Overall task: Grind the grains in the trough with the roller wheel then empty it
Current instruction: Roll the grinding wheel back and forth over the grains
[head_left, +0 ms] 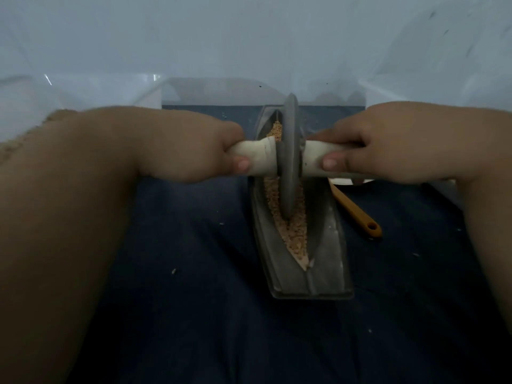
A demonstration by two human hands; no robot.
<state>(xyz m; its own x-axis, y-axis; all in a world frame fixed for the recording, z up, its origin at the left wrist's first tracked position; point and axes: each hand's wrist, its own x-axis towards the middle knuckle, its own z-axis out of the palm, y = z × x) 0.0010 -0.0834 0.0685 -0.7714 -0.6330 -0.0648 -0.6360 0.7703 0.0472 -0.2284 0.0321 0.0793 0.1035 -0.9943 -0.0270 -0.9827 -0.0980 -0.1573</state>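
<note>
Two hands, the left hand (194,151) and right hand (388,145), each clenched around a handle end, stand the roller wheel (289,162) upright in the grains (293,234) lining the trough (327,261) on a dark cloth (194,273); uneven pressure could tip the narrow trough, spilling grain.

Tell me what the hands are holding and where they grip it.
The roller wheel: the left hand grips its pale handle left of the disc, the right hand the handle on the right.
</note>
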